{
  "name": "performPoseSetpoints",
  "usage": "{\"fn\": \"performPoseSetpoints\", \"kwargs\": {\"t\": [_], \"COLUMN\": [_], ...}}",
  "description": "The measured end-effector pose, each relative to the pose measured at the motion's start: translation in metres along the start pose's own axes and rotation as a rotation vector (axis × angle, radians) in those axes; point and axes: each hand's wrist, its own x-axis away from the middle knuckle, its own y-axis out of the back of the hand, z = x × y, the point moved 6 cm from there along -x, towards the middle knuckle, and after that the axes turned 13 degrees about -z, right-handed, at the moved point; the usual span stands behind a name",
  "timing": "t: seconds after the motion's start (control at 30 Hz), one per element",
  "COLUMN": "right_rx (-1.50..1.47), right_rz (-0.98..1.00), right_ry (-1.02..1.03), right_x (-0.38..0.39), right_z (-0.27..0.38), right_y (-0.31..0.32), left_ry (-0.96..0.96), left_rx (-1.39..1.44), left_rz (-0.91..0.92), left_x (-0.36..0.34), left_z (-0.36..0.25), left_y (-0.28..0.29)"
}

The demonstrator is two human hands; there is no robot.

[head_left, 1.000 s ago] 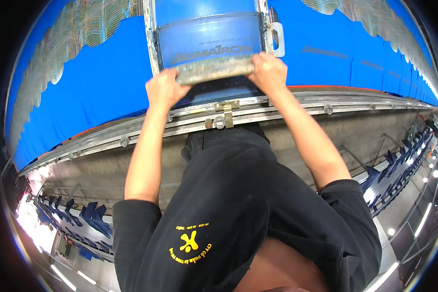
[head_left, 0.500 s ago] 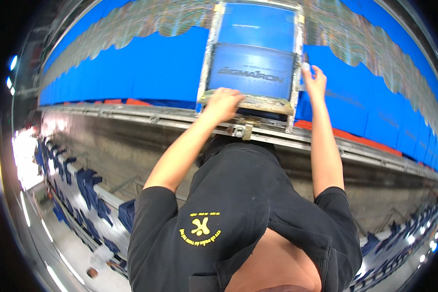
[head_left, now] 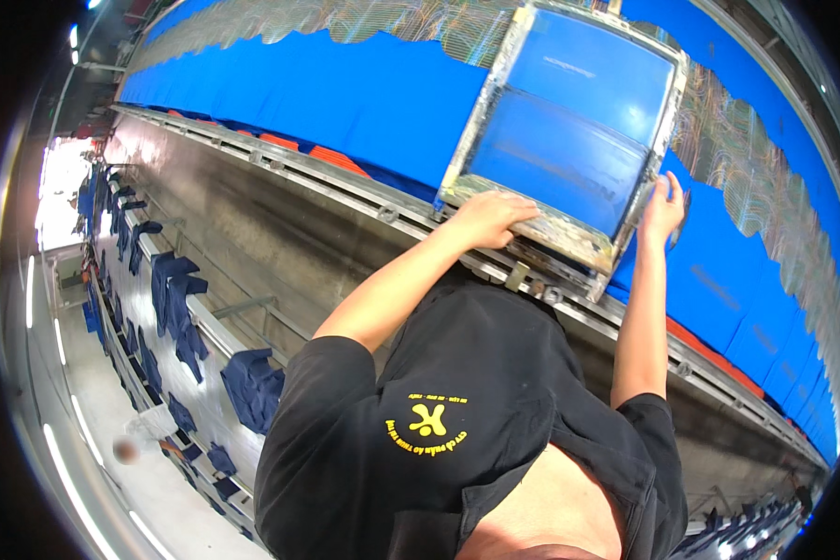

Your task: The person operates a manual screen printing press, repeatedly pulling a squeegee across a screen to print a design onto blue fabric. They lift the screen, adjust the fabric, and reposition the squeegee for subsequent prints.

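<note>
A screen printing frame with worn, ink-stained pale rails and a translucent blue mesh lies over blue fabric on the long table, tilted clockwise in view. My left hand is closed over the left part of its near rail, knuckles up. On the right, my right hand is at the side rail with bent fingers close together, gripping its edge. A dark sliver shows beside that palm; what it is I cannot make out. Blurred dark lettering shows faintly through the mesh.
A metal rail with stops runs along the table's near edge. Red-orange strips peek out under the fabric. Behind me on the left, dark navy garments hang over another long table. A blurred person stands farther off.
My view has turned, so table and frame now slant down to the right. Frame and both hands appear farther right in view. The right-hand fingers have drawn closer together.
</note>
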Motion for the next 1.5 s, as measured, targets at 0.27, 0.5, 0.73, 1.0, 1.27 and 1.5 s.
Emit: {"fn": "performPoseSetpoints", "kwargs": {"t": [0.27, 0.5, 0.73, 1.0, 1.27, 1.5], "right_rx": [-0.001, 0.146, 0.057, -0.157, -0.045, -0.107], "right_rz": [-0.046, -0.026, 0.028, 0.050, 0.026, 0.061], "right_ry": [-0.143, -0.134, -0.258, -0.446, -0.449, -0.469], "right_x": [0.133, 0.153, 0.152, 0.162, 0.158, 0.156], "right_z": [0.009, 0.041, 0.038, 0.048, 0.046, 0.047], "right_y": [-0.154, -0.188, -0.199, -0.196, -0.187, -0.188], "left_ry": [0.128, 0.015, -0.085, -0.064, -0.052, -0.110], "left_rx": [0.001, -0.050, -0.019, -0.070, -0.048, -0.061], "left_rz": [0.043, 0.007, 0.004, 0.005, -0.088, -0.080], "left_x": [0.057, 0.077, 0.023, -0.084, -0.051, 0.057], "left_z": [0.149, 0.180, 0.190, 0.231, 0.232, 0.202], "left_y": [0.111, 0.125, 0.148, 0.161, 0.124, 0.104]}}
